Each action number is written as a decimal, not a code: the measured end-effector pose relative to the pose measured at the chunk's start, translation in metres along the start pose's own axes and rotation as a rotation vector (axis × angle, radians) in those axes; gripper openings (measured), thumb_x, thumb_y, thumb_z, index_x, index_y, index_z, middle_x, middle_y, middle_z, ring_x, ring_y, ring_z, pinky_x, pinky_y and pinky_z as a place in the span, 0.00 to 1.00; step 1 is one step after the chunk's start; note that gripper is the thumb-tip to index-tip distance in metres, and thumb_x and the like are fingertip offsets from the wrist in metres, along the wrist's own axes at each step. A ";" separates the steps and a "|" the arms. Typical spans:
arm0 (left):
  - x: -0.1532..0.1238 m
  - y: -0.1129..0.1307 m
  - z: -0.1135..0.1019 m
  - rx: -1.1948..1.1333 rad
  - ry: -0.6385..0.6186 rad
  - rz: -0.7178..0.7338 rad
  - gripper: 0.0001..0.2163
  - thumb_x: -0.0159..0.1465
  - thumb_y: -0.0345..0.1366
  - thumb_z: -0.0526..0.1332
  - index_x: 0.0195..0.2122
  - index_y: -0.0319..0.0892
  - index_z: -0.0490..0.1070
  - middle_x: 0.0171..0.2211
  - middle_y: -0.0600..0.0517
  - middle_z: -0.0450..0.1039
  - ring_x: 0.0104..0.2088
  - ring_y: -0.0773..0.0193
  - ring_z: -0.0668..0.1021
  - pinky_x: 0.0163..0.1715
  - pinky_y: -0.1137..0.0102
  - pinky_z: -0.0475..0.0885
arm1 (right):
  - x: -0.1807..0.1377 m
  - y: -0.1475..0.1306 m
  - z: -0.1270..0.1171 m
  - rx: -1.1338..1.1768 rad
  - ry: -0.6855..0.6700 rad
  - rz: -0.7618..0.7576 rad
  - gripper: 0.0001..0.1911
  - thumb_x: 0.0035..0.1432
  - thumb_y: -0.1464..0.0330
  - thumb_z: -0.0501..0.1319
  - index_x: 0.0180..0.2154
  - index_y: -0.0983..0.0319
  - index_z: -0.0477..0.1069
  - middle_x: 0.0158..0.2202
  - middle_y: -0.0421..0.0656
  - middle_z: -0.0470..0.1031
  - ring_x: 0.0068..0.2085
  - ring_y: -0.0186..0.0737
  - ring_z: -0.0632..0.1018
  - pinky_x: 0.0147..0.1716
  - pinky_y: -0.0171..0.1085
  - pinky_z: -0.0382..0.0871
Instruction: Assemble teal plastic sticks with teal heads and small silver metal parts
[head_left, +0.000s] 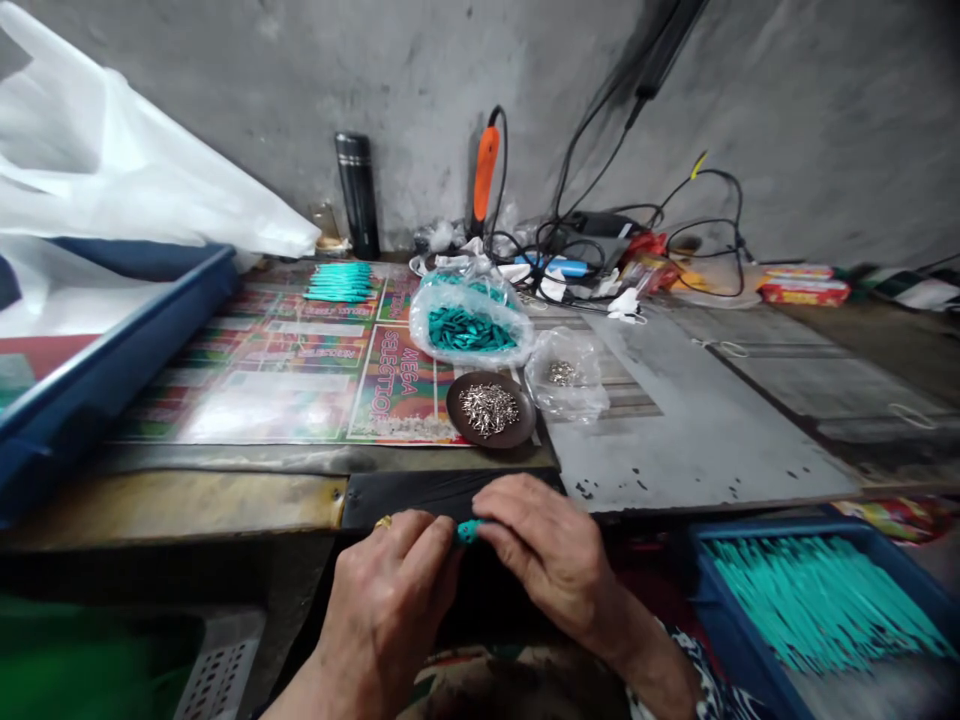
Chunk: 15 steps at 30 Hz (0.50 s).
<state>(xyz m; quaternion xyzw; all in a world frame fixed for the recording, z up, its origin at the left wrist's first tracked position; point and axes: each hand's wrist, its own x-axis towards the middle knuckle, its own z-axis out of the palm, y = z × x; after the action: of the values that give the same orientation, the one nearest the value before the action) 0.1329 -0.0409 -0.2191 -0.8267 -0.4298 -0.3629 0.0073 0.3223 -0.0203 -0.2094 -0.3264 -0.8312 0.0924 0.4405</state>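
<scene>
Just off the table's front edge, my left hand (390,590) and my right hand (551,550) come together around a small teal piece (469,531) with dark spots. Both hands are closed on it from either side, and only its middle shows between the fingertips. What kind of piece it is I cannot tell. Beyond the hands stands a brown dish (460,425) full of small shiny metal parts (489,409). Behind it, a clear plastic bag (421,335) lies open with many dark teal pieces (469,329) inside. A smaller clear bag (589,392) holds more metal bits.
On the right, a blue tray (772,650) holds many slim teal sticks (832,600). More teal sticks (339,282) lie at the back left. A blue bin (150,335) stands left. Along the wall are a black flask (358,195), an orange-handled tool (486,170) and tangled cables (555,235).
</scene>
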 end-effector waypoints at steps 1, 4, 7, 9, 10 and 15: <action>0.001 -0.001 0.000 0.008 -0.007 -0.006 0.10 0.70 0.32 0.52 0.36 0.42 0.72 0.28 0.52 0.76 0.25 0.64 0.79 0.26 0.72 0.73 | 0.005 0.006 -0.003 -0.049 0.031 0.018 0.05 0.66 0.76 0.58 0.42 0.64 0.72 0.36 0.45 0.77 0.39 0.41 0.77 0.42 0.40 0.74; 0.001 -0.006 0.000 0.032 -0.024 -0.021 0.10 0.71 0.33 0.52 0.36 0.42 0.72 0.28 0.52 0.76 0.25 0.63 0.79 0.25 0.71 0.74 | 0.015 0.027 -0.008 -0.232 0.078 0.070 0.07 0.64 0.77 0.59 0.40 0.62 0.73 0.36 0.46 0.77 0.40 0.45 0.76 0.42 0.44 0.72; -0.001 -0.012 -0.001 0.049 -0.003 -0.034 0.11 0.71 0.34 0.51 0.37 0.42 0.72 0.28 0.53 0.76 0.25 0.64 0.79 0.24 0.72 0.73 | 0.019 0.042 -0.007 -0.355 0.036 0.090 0.08 0.64 0.76 0.58 0.40 0.62 0.75 0.38 0.47 0.77 0.42 0.49 0.74 0.43 0.48 0.72; -0.003 -0.016 -0.002 0.052 0.008 -0.040 0.11 0.71 0.34 0.51 0.37 0.42 0.72 0.28 0.54 0.76 0.25 0.65 0.79 0.24 0.73 0.73 | 0.020 0.048 -0.004 -0.398 -0.007 0.091 0.08 0.64 0.76 0.58 0.41 0.62 0.76 0.38 0.48 0.76 0.43 0.50 0.72 0.43 0.49 0.72; -0.003 -0.017 -0.003 0.053 0.014 -0.042 0.11 0.71 0.34 0.51 0.37 0.42 0.72 0.28 0.54 0.76 0.24 0.66 0.79 0.23 0.73 0.72 | 0.020 0.049 -0.002 -0.413 -0.027 0.089 0.09 0.64 0.76 0.58 0.40 0.63 0.76 0.39 0.48 0.76 0.44 0.50 0.72 0.43 0.48 0.72; -0.003 -0.019 -0.006 0.053 0.034 -0.047 0.11 0.72 0.35 0.51 0.38 0.42 0.72 0.28 0.53 0.77 0.24 0.66 0.79 0.23 0.74 0.72 | 0.019 0.051 0.003 -0.464 -0.086 0.089 0.09 0.63 0.78 0.59 0.39 0.65 0.77 0.39 0.50 0.75 0.43 0.51 0.71 0.41 0.48 0.72</action>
<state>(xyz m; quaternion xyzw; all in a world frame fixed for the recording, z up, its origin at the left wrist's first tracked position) 0.1152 -0.0331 -0.2223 -0.8098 -0.4582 -0.3655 0.0280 0.3357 0.0316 -0.2214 -0.4508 -0.8330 -0.0680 0.3136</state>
